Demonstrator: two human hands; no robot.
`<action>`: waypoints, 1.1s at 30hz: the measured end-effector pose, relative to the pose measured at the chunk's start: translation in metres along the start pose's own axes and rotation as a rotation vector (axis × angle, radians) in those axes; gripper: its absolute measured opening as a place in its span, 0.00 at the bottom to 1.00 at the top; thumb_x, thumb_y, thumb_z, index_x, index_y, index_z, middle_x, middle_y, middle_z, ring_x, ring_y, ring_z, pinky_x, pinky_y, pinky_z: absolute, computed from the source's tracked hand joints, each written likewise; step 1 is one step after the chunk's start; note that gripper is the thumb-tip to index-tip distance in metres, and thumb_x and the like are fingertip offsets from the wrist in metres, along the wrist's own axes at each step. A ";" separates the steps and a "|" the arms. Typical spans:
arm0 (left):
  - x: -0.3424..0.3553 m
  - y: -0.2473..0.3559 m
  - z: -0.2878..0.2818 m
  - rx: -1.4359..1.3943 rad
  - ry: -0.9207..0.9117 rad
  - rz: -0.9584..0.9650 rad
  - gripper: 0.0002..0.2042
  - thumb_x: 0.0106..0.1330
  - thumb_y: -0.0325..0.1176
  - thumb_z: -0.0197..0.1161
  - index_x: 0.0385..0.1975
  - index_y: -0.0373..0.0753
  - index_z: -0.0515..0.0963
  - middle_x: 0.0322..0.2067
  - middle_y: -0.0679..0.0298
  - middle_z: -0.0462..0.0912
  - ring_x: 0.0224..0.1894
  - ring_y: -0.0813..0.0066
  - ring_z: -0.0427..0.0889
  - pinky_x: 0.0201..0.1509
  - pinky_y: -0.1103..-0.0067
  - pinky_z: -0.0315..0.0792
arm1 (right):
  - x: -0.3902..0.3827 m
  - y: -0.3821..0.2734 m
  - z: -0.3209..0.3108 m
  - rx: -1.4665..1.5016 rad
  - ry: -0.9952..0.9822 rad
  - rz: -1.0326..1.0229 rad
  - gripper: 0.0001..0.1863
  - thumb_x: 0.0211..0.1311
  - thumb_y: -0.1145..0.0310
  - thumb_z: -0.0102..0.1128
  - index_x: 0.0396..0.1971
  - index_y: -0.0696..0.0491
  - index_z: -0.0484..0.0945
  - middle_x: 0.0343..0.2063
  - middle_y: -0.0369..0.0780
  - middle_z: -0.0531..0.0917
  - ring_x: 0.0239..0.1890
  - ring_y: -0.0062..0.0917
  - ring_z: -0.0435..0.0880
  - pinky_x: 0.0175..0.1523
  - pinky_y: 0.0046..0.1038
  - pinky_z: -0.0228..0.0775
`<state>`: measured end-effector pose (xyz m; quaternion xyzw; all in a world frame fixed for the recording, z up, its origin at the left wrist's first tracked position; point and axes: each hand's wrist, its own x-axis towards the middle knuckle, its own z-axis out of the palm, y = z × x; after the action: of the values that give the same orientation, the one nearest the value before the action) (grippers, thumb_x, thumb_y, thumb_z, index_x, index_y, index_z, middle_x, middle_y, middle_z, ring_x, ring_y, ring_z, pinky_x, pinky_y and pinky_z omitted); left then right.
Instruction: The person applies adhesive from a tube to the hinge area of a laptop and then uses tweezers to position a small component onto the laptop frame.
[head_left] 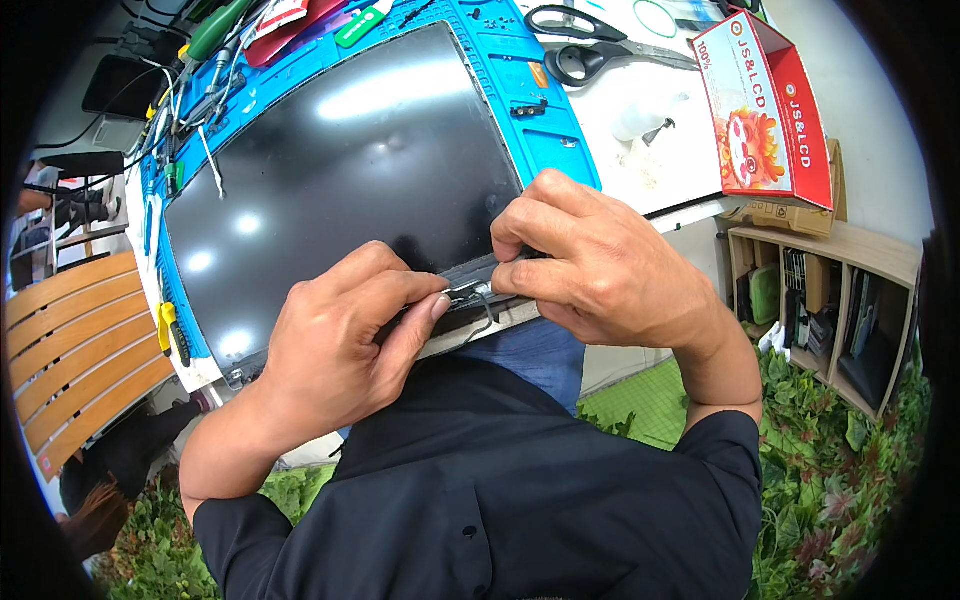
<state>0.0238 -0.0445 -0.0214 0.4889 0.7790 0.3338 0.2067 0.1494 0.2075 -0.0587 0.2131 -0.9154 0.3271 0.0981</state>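
- Screen panel [340,170], big and dark and glossy, lies flat on the blue work mat [560,130] and takes up most of the mat. Its near edge runs right along the near edge of the surface, up against the person's body.
- Left hand [345,330] sits at the middle of that near edge. Its grip is closed: thumb and forefinger pinch a small metal bit [468,292], looks like a connector or hinge end, right at the bottom strip of the panel.
- Right hand [600,265] is just beside it, touching the same spot from the other side. Fingers are curled down and pressing or pinching the dark strip at the panel's edge, so that grip is closed too. Exactly what's under the fingertips is hidden.
- A thin grey cable [487,325] loops out below the two hands, hanging off the near edge. It looks loose at that end, though I can't tell if it's plugged in or free.
- My read on progress: the panel is already out and lying bare on the mat, so the big disassembly bit seems done. The fiddly part at the bottom-edge connector is what's in hand, and it doesn't look finished, since both hands are on it.
- Other stuff: black-handled scissors [580,45] at the far edge of the surface, a red and white open box [765,110] at the far right corner, a green-handled screwdriver [220,28] and assorted tools along the far left edge, and a yellow pry tool [166,325] by the left edge of the mat.
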 end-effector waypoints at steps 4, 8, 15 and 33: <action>-0.002 -0.001 -0.002 0.036 -0.014 -0.007 0.06 0.69 0.19 0.76 0.43 0.32 0.91 0.32 0.57 0.86 0.30 0.65 0.85 0.34 0.72 0.76 | -0.001 0.000 0.000 0.005 0.004 0.002 0.06 0.55 0.73 0.71 0.33 0.55 0.87 0.45 0.38 0.79 0.51 0.35 0.79 0.53 0.36 0.77; -0.004 0.001 -0.003 0.017 0.009 0.004 0.07 0.68 0.19 0.76 0.43 0.32 0.91 0.32 0.57 0.86 0.31 0.65 0.85 0.34 0.72 0.76 | -0.001 0.000 0.000 0.010 0.004 -0.001 0.06 0.55 0.74 0.71 0.33 0.55 0.87 0.45 0.38 0.79 0.51 0.35 0.79 0.53 0.37 0.77; -0.004 -0.002 -0.002 0.022 0.000 0.015 0.07 0.69 0.19 0.76 0.44 0.32 0.90 0.32 0.57 0.86 0.31 0.65 0.85 0.34 0.72 0.76 | -0.001 0.001 0.000 0.032 0.007 0.000 0.10 0.50 0.77 0.73 0.34 0.55 0.86 0.44 0.38 0.79 0.50 0.36 0.79 0.53 0.38 0.78; -0.007 -0.002 0.000 0.001 -0.005 -0.011 0.06 0.70 0.20 0.76 0.44 0.32 0.90 0.32 0.58 0.86 0.31 0.66 0.85 0.34 0.72 0.76 | -0.002 0.003 0.002 0.142 0.058 -0.005 0.12 0.50 0.82 0.73 0.35 0.54 0.85 0.42 0.39 0.79 0.47 0.37 0.79 0.49 0.38 0.77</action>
<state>0.0253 -0.0510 -0.0232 0.4855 0.7815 0.3307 0.2103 0.1492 0.2091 -0.0625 0.2121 -0.8863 0.3968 0.1099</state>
